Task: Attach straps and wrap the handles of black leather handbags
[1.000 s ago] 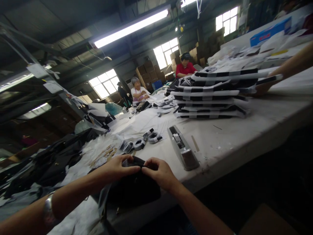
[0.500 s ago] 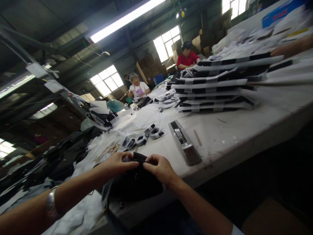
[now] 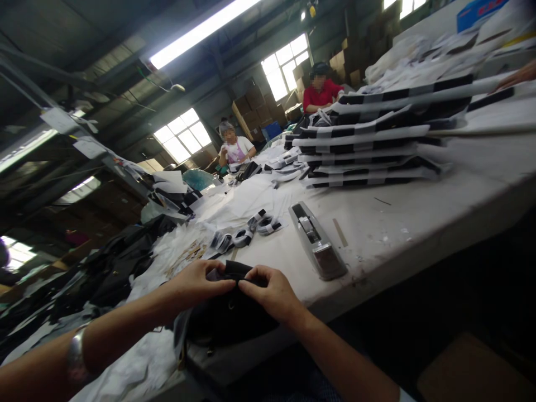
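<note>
Bag sits at the near edge of the table, the left hand's fingers and the right hand's both pinching its dark top edge, thumbs nearly meeting, while over to the right stands a tape dispenser, with taped coils beyond the hands

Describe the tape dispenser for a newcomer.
On the white table, look between the black-and-white stack and the right hand. The tape dispenser sits near the edge. Unlike the small wrapped coils to its left, it is long and grey with a glossy near end.
</note>
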Tool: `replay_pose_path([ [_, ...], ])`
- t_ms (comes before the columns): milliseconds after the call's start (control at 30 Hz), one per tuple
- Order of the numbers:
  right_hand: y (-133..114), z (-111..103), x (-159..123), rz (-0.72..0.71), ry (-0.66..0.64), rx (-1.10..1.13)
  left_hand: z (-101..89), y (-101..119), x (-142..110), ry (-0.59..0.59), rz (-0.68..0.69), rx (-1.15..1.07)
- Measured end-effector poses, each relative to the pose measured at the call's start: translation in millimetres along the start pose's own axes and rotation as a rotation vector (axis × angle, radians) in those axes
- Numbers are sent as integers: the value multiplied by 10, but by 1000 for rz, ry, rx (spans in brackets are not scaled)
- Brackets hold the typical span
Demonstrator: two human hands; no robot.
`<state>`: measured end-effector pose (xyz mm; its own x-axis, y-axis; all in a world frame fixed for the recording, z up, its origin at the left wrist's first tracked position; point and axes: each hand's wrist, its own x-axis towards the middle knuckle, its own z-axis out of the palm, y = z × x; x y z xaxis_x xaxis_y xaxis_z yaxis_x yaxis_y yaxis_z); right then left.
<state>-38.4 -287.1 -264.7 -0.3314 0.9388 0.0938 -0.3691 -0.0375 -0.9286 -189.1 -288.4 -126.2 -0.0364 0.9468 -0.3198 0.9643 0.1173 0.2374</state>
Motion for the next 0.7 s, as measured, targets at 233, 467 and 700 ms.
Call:
replay_pose_path([
  [233, 14, -7, -1, -10, -12, -64, 23, 52, -19, 20, 27, 28],
  [467, -36, -6, -73, -93, 37, -174, 79, 36, -37, 21, 43, 9],
  [700, -2, 34, -90, -92, 36, -129, 120, 59, -97, 70, 64, -16],
])
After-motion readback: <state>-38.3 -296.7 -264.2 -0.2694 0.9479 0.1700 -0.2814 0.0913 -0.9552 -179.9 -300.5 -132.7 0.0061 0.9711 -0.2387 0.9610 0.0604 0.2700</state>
